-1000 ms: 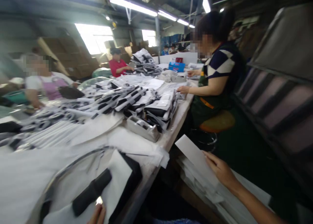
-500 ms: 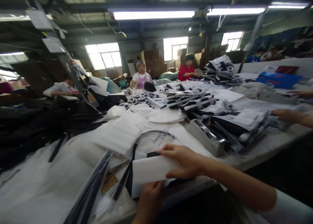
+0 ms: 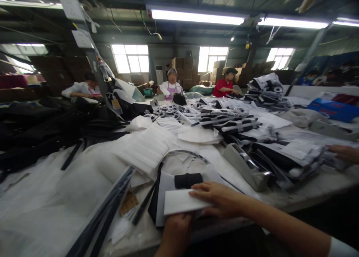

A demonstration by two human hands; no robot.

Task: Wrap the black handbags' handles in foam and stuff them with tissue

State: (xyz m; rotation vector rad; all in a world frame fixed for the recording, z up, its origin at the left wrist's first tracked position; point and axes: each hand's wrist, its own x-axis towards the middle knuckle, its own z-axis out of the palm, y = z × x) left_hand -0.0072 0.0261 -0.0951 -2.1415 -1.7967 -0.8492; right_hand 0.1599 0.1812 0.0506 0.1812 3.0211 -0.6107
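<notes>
Currently, left to right. Black fabric (image 3: 42,129) is heaped at far left; white sheets (image 3: 146,148) cover the table (image 3: 308,191) between. Left hand (image 3: 175,232) is at the near edge beneath the card (image 3: 182,201), fingers curled under it; whether it grips, I cannot tell. Right hand (image 3: 221,199) lies flat on the card's right end, fingers spread and pressing, not clenched. The card rests on a white-and-black piece (image 3: 165,191), just below a black roll (image 3: 188,180).

Risk, as judged: the piece sits at the table edge, so a push from the right hand could slide card and piece off. The card could also skew if only one end is pinned.

Counts: one card, one black roll, one tape dispenser (image 3: 246,167), three seated persons at the back, one co-worker's hand (image 3: 343,153) at far right. Bundles (image 3: 288,156) are too many to count.
</notes>
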